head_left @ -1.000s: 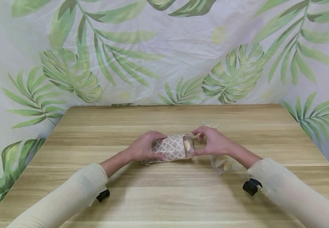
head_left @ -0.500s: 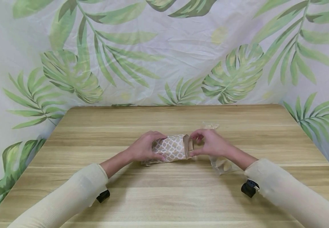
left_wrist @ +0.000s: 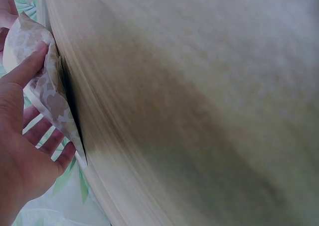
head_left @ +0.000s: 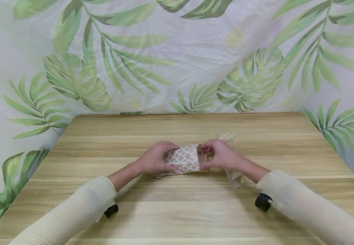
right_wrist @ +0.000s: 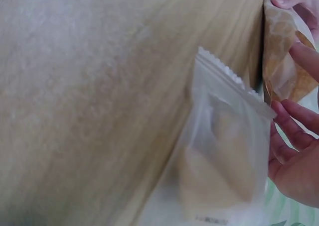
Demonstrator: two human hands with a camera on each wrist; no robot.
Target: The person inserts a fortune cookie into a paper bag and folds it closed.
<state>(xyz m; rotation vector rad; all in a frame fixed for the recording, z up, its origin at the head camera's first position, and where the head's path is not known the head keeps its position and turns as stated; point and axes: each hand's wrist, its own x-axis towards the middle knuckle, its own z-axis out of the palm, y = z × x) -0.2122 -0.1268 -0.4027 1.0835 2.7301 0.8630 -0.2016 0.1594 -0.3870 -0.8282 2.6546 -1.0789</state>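
A paper bag [head_left: 185, 158] with a tan and white lattice pattern lies on its side mid-table, its mouth facing right. My left hand [head_left: 156, 157] grips its other end, thumb along the near side and fingers over the far side. At the mouth, my right hand [head_left: 221, 154] has its curled thumb and fingertips on opposite edges of the rim. The right wrist view shows a pale, shiny bit of wrapper [right_wrist: 283, 74] within the mouth. Beside the right hand, a clear packet [right_wrist: 214, 161] contains tan folded pieces that look like fortune cookies.
Behind the right hand lies another clear packet [head_left: 226, 135], and part of one [head_left: 239, 179] shows below that wrist. All rest on a wood-grain table [head_left: 170, 217]. A leaf-patterned cloth [head_left: 195, 64] hangs at the table's back edge. Black wrist cameras [head_left: 111, 211] sit under both sleeves.
My right hand has moved left from beside the bag onto its mouth. The clear packet that stuck out of the mouth has gone inside. The left hand has kept its hold.
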